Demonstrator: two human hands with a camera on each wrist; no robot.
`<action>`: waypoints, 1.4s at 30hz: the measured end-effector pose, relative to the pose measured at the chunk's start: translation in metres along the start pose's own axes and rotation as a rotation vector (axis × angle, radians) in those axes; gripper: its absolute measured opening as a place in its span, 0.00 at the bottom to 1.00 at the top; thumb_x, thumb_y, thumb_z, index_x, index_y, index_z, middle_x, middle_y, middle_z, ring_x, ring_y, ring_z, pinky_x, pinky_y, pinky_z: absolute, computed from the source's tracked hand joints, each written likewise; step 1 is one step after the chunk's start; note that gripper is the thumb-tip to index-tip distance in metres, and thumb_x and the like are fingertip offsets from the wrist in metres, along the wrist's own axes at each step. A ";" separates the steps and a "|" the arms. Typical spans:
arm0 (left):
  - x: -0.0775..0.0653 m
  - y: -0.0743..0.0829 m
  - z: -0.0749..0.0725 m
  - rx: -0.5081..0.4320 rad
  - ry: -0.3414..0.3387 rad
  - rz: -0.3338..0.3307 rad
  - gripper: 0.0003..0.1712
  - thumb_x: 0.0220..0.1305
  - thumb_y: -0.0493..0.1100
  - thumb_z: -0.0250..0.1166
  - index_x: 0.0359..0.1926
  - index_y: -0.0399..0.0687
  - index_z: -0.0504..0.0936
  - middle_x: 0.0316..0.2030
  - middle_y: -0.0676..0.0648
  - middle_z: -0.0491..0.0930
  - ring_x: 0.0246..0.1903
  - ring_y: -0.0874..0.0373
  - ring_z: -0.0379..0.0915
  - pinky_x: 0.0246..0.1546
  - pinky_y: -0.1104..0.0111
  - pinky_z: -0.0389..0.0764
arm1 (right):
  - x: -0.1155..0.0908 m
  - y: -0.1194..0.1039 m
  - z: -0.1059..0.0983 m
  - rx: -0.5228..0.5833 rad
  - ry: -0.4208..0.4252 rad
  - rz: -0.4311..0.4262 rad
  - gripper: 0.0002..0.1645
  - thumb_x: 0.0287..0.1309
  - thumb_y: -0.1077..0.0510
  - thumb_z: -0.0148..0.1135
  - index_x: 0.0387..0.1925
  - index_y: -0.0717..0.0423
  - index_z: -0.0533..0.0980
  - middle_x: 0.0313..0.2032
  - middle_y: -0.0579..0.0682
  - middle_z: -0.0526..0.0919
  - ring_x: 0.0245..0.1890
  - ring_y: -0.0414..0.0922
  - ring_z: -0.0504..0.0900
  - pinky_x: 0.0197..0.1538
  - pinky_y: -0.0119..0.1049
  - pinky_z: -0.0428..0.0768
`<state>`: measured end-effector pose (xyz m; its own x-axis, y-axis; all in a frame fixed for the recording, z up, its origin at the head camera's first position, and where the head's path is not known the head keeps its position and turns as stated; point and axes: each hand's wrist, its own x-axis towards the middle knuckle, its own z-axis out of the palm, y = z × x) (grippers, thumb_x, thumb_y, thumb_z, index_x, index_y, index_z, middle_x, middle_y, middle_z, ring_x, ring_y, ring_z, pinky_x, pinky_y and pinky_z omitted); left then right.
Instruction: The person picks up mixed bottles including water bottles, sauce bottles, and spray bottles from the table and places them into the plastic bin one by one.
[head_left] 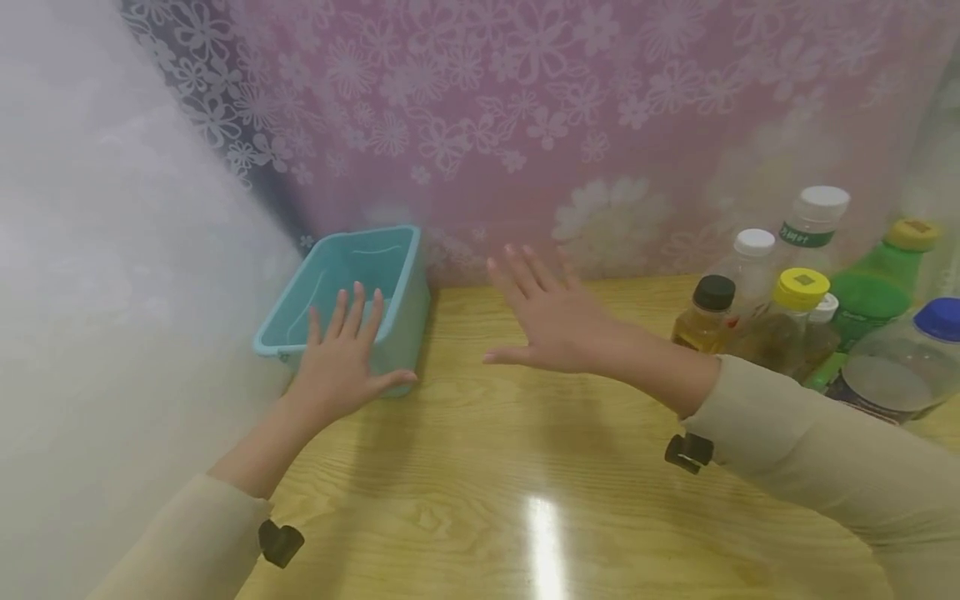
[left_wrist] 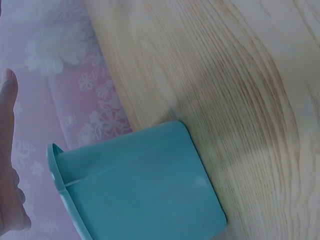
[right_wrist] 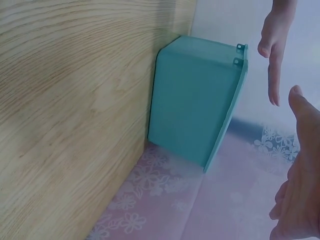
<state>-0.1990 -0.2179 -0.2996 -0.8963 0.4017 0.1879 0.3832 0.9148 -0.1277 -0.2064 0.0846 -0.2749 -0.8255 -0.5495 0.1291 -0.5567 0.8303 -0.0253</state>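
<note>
In the head view my left hand [head_left: 337,367] is spread with straight fingers and overlaps the near side of a teal plastic bin [head_left: 412,325]. In the right wrist view that left hand [right_wrist: 276,42] hovers above the bin's rim [right_wrist: 231,120]. My right hand [head_left: 558,325] is held over the wooden table, fingers and thumb apart, with nothing in it. It is to the right of the bin and left of a group of bottles [head_left: 801,292]. At the left wrist view's edge, part of the left hand [left_wrist: 9,170] shows beside the bin [left_wrist: 145,185].
The bottles have black, white, yellow and blue caps; among them are a green bottle [head_left: 873,292] and a dark-capped amber one [head_left: 701,321]. Behind the wooden table [head_left: 465,483] hangs a pink floral curtain [head_left: 487,167]. A pale surface [head_left: 112,250] rises on the left.
</note>
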 end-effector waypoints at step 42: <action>-0.034 -0.083 0.025 -0.033 0.188 0.035 0.62 0.55 0.80 0.44 0.73 0.40 0.43 0.72 0.31 0.44 0.70 0.33 0.40 0.67 0.32 0.41 | 0.079 -0.061 0.030 -0.046 0.001 -0.123 0.61 0.53 0.17 0.33 0.73 0.48 0.30 0.74 0.50 0.28 0.73 0.50 0.25 0.72 0.57 0.23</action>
<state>-0.2062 -0.3089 -0.3199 -0.8262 0.4309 0.3628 0.4229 0.9000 -0.1060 -0.2402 -0.0122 -0.2931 -0.7509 -0.6475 0.1296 -0.6490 0.7599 0.0363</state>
